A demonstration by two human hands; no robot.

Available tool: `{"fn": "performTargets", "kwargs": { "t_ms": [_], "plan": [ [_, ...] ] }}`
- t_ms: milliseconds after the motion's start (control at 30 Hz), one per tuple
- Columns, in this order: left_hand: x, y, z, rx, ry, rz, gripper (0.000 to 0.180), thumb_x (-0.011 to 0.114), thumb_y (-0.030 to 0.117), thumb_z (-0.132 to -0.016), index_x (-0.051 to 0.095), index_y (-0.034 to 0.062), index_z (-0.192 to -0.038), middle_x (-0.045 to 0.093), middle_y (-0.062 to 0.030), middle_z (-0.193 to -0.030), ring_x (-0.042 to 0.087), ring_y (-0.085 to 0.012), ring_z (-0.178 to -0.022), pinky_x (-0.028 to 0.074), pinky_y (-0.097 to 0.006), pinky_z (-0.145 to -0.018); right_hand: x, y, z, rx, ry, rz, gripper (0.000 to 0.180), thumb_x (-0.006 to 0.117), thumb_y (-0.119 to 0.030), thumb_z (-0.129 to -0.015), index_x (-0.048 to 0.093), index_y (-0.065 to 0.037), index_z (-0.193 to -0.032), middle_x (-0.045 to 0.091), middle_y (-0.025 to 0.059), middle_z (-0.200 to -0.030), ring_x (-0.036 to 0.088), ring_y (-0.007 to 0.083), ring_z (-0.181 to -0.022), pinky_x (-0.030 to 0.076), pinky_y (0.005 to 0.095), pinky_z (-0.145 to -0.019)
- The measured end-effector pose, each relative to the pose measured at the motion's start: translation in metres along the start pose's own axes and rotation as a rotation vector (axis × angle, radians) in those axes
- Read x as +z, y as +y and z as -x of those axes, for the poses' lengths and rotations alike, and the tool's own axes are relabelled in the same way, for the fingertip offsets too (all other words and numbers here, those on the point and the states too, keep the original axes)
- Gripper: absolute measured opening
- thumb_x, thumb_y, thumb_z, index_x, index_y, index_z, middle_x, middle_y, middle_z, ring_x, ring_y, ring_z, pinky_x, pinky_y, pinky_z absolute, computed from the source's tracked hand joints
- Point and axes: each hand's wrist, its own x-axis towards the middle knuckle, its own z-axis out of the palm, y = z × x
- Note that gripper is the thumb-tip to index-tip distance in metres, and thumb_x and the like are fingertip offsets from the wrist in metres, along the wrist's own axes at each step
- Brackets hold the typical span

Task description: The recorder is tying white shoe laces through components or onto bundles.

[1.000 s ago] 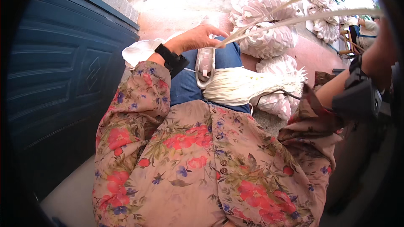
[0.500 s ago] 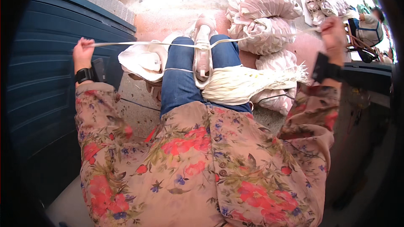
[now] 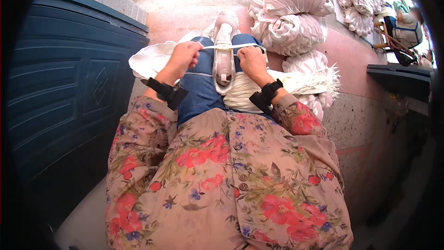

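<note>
Lowest in the frame is the person's floral shirt (image 3: 231,180), filling the bottom centre, with jeans (image 3: 199,92) showing just above it. Above that, at mid-frame, both hands are closed into fists on a pale strip of fibre (image 3: 222,46) drawn taut between them: the left hand (image 3: 185,55) grips one end left of centre, the right hand (image 3: 252,60) grips the other end just right of centre. The strip runs across the sole of a pale pink shoe (image 3: 224,51) that stands between the two fists, so the foot looks to serve as the anchor. By this, the step in hand seems to be pulling a tie tight; the next move would call for keeping tension while the ends are crossed or knotted.

Just below the right hand lies a loose bundle of cream strips (image 3: 277,88), its frayed ends fanning to the right. A white cloth (image 3: 148,60) lies left of the left hand. Farther, upper right, finished cream bundles (image 3: 286,14) are stacked on the floor; no container holds them. A dark blue panelled door (image 3: 69,88) fills the left side.
</note>
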Motion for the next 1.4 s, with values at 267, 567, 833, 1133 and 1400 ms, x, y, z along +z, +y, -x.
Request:
{"fn": "performTargets", "kwargs": {
  "t_ms": [267,567,833,1133,1400],
  "plan": [
    [0.026,-0.029,0.006,0.096,0.072,-0.271,0.016,0.052,0.014,-0.078,0.061,0.0014,-0.073,0.056,-0.005,-0.057,0.05,-0.0101,-0.042,0.04,-0.024,-0.041,0.01,-0.011,-0.003,-0.032,0.104,0.013,0.018,0.051,-0.02,-0.076,0.063,-0.008,-0.071,0.058,0.0067,-0.08,0.052,0.0274,-0.083,0.037,0.0436,-0.067],
    [0.032,-0.036,-0.017,0.425,0.22,-0.802,0.021,0.047,0.016,-0.076,0.059,0.0012,-0.066,0.058,-0.0189,-0.066,0.058,-0.0332,-0.066,0.046,-0.041,-0.061,-0.009,-0.017,-0.003,-0.077,0.077,0.004,0.016,0.054,-0.021,-0.077,0.061,-0.008,-0.072,0.059,0.0091,-0.078,0.055,0.0275,-0.079,0.039,0.0406,-0.064],
    [0.039,-0.029,-0.021,0.476,0.133,-0.871,0.02,0.049,0.018,-0.077,0.061,0.0027,-0.075,0.06,-0.0188,-0.076,0.058,-0.0343,-0.073,0.046,-0.042,-0.065,-0.002,-0.008,-0.006,-0.056,0.073,-0.018,0.018,0.058,-0.029,-0.074,0.063,-0.011,-0.071,0.059,0.0061,-0.077,0.054,0.0256,-0.08,0.037,0.0414,-0.067],
    [0.056,-0.02,0.007,0.556,0.422,-1.252,0.022,0.055,0.027,-0.074,0.063,0.0058,-0.07,0.06,-0.0076,-0.073,0.049,-0.026,-0.084,0.035,-0.042,-0.068,-0.014,-0.021,0.014,-0.235,0.191,0.221,0.022,0.056,-0.028,-0.073,0.063,-0.008,-0.067,0.056,0.0069,-0.076,0.05,0.0245,-0.081,0.037,0.0415,-0.066],
    [0.057,-0.032,0.001,0.442,0.423,-1.036,0.018,0.052,0.02,-0.072,0.062,0.0058,-0.078,0.059,-0.0088,-0.078,0.05,-0.028,-0.086,0.038,-0.044,-0.068,0.0,-0.015,0.01,-0.176,0.061,0.208,0.016,0.053,-0.018,-0.073,0.062,-0.006,-0.077,0.055,0.0107,-0.081,0.05,0.0274,-0.084,0.037,0.0422,-0.068]
  ]
}}
